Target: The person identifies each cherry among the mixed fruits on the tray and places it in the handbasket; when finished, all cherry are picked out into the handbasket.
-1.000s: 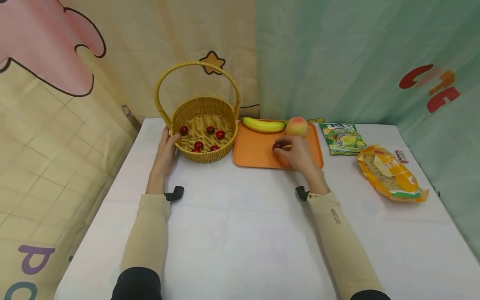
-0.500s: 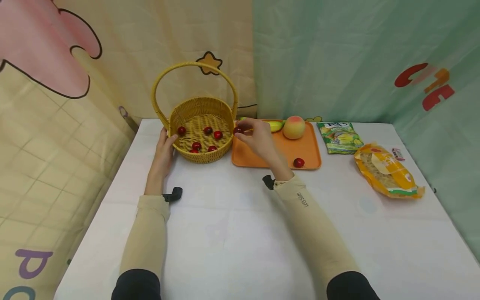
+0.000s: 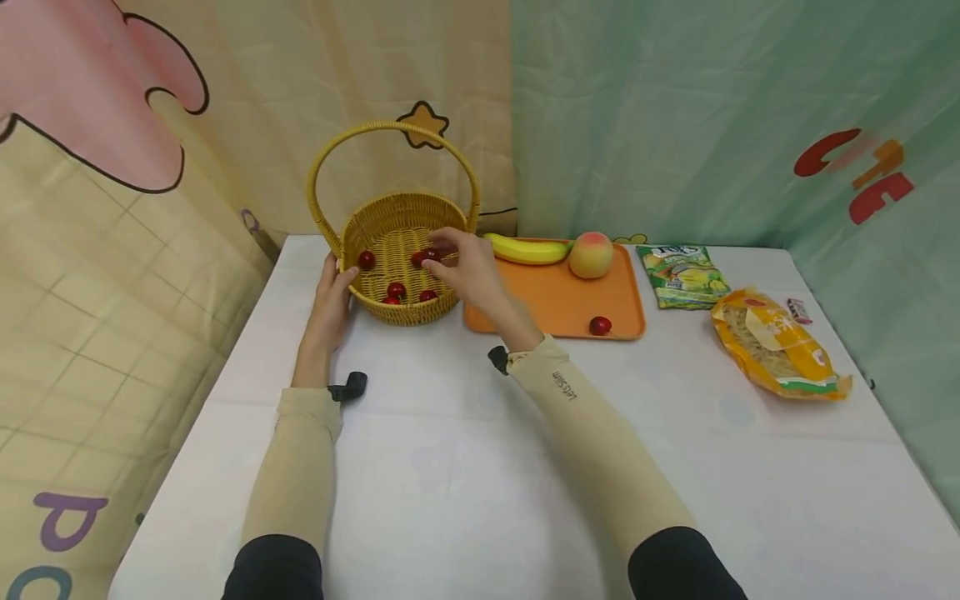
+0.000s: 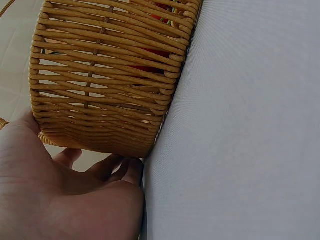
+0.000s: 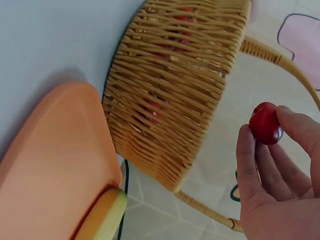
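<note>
A yellow wicker basket with a tall arched handle stands at the back left, several red cherries lying on its bottom. My left hand grips the basket's left side, thumb at the rim. In the left wrist view its fingers lie against the outer wall, low by the table. My right hand is over the basket's right part and pinches a dark red cherry between thumb and fingertips, above rim height in the right wrist view. On the orange tray lie one cherry, a banana and a peach.
Right of the tray lie a green snack packet, a yellow-orange bag and a tiny wrapped piece. The white table ends at printed curtains behind. The basket's handle arches up beside my right hand.
My right hand has picked the cherry off the tray and carried it left, past the banana, to over the basket. My left hand has stayed at the basket's side.
</note>
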The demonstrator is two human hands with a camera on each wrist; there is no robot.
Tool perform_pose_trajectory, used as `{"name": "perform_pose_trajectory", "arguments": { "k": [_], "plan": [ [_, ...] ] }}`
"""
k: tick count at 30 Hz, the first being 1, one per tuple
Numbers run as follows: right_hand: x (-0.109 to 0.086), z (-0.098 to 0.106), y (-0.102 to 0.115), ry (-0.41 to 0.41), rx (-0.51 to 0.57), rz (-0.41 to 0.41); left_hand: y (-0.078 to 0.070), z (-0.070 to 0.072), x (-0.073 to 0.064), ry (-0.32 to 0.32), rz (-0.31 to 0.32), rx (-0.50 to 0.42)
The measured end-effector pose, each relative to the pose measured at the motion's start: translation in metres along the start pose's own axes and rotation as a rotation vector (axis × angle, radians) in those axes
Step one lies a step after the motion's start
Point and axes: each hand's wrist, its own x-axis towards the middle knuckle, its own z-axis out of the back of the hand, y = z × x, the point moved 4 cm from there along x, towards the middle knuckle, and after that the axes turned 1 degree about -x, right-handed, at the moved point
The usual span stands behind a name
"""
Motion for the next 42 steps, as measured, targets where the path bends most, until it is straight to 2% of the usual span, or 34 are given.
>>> {"name": "perform_pose_trajectory", "arguments": {
  "k": [3, 7, 11, 20, 28, 34, 38, 42],
  "plan": [
    [-0.001, -0.004, -0.005, -0.002, 0.016, -0.015, 0.001, 0.0, 0.0, -0.003, 0.007, 0.001],
    [-0.008, 0.001, -0.013, -0.068, 0.041, 0.013, 0.0, -0.001, 0.0, -0.004, 0.01, 0.004],
    [-0.018, 0.015, -0.022, -0.135, 0.056, 0.045, -0.002, -0.001, -0.001, -0.003, -0.002, 0.004],
    [-0.034, 0.055, -0.035, -0.184, 0.031, -0.003, -0.002, 0.0, -0.002, 0.001, 0.002, 0.005],
    [-0.052, 0.088, -0.05, -0.161, -0.076, -0.015, -0.001, 0.002, -0.001, -0.006, 0.0, -0.006],
    [-0.07, 0.107, -0.066, -0.147, -0.125, -0.038, 0.011, 0.008, 0.009, -0.02, 0.002, 0.012],
    [-0.079, 0.12, -0.075, -0.112, -0.127, -0.081, 0.017, 0.011, 0.014, -0.031, 0.0, 0.024],
    [-0.087, 0.141, -0.086, -0.111, -0.14, -0.146, 0.02, 0.013, 0.015, -0.033, -0.005, 0.034]
  ]
}}
